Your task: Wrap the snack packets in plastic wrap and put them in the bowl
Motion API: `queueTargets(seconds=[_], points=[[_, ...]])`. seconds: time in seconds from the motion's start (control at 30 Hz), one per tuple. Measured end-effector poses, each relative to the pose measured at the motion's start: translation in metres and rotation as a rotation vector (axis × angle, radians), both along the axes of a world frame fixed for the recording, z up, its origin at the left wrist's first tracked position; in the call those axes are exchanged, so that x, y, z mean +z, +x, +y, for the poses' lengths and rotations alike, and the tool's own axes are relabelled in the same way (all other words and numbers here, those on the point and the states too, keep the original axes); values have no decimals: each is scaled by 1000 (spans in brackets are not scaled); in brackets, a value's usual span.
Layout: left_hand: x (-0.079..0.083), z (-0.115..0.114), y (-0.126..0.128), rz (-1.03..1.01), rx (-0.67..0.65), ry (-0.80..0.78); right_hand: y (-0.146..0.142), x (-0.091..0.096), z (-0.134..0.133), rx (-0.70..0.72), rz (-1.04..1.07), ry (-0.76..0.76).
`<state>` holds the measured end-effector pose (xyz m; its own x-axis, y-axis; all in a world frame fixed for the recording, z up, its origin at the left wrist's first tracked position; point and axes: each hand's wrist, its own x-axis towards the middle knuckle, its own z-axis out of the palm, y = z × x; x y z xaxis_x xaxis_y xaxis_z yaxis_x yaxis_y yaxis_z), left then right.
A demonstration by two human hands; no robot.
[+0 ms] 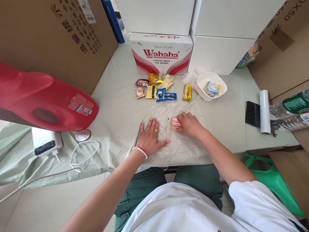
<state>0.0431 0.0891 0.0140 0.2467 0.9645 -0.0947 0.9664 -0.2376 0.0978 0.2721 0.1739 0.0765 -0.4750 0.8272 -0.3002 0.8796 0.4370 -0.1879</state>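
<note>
My left hand lies flat with fingers spread at the left edge of a sheet of clear plastic wrap on the cloth-covered table. A small pink wrapped snack rests on the wrap, and my right hand has its fingers closed round the snack's right end. Beyond the hands sits a group of small packaged snacks, among them a yellow packet and a blue packet. Apart from them, to the right, is a yellow-and-red packet. A white bowl holds a few more packets.
A Wahaha carton and white boxes stand at the back. At left are a large red bottle and a white power bank with its cable. A white roll and plastic bottles lie at right.
</note>
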Motion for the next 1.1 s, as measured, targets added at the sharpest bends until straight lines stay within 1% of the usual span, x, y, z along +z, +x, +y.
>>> queueTargets(seconds=[0.13,0.23,0.37,0.47,0.53,0.6,0.7,0.8,0.87,0.93,1.0,1.03,1.1], points=[[-1,0,0,-12,-5,6,2,1,1,33,-57,-4],[-2,0,-1,-26,-8,14,7,2,1,82,-71,-3],[-3,0,-1,-27,-9,22,11,6,-1,190,-59,55],[-2,0,-1,-14,-7,15,11,4,0,261,-37,94],[-2,-1,-1,-11,-9,23,12,1,2,265,-16,83],[-3,0,-1,-11,-13,28,15,-3,6,250,16,39],[-4,1,-3,-23,-22,19,27,-6,7,213,121,20],[-3,0,-9,-76,-21,26,51,-8,-10,166,328,94],[0,-4,-14,-118,-18,70,72,-13,-32,134,476,126],[3,-10,-19,-137,-49,144,94,-23,-59,115,566,126],[5,-16,-23,-146,-140,175,114,-37,-82,111,590,130],[6,-18,-26,-157,-202,151,121,-43,-90,98,592,141],[8,-18,-33,-197,-291,44,129,-52,-98,42,591,173]])
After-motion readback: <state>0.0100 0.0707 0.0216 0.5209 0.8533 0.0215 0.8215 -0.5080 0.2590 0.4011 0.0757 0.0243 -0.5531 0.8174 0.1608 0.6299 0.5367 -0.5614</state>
